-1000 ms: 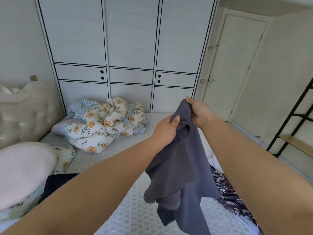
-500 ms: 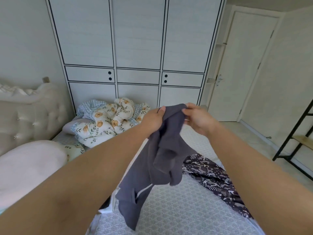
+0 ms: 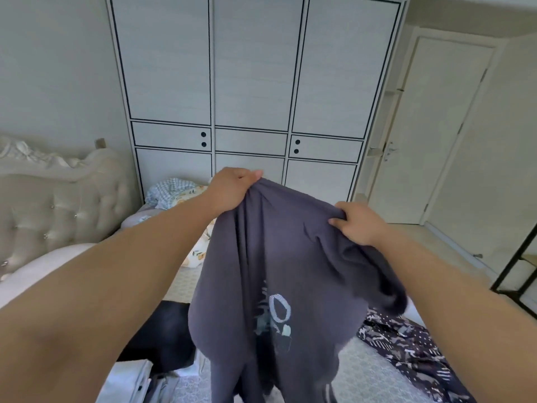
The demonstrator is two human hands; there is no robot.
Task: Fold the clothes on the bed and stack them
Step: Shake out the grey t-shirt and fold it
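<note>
A dark grey T-shirt (image 3: 261, 271) with a pale printed figure on it hangs spread in the air above the bed (image 3: 363, 370). My left hand (image 3: 232, 187) grips its top edge at the upper left. My right hand (image 3: 357, 222) grips the top edge at the right, a little lower. A black-and-white patterned garment (image 3: 412, 347) lies crumpled on the mattress at the right. A black garment (image 3: 165, 335) lies on the bed under my left arm, with white folded cloth (image 3: 130, 382) in front of it.
A floral quilt and a checked cloth (image 3: 171, 190) are bunched at the far side of the bed, mostly hidden by my left arm. A tufted headboard (image 3: 58, 205) and a pale pillow (image 3: 37, 271) are at the left. A white wardrobe (image 3: 250, 97) stands behind, a door (image 3: 430, 135) and a black shelf frame (image 3: 517, 263) at the right.
My hands have moved apart along the shirt's top edge, spreading it out so its printed side shows. The left hand rose and the right one dropped to the right.
</note>
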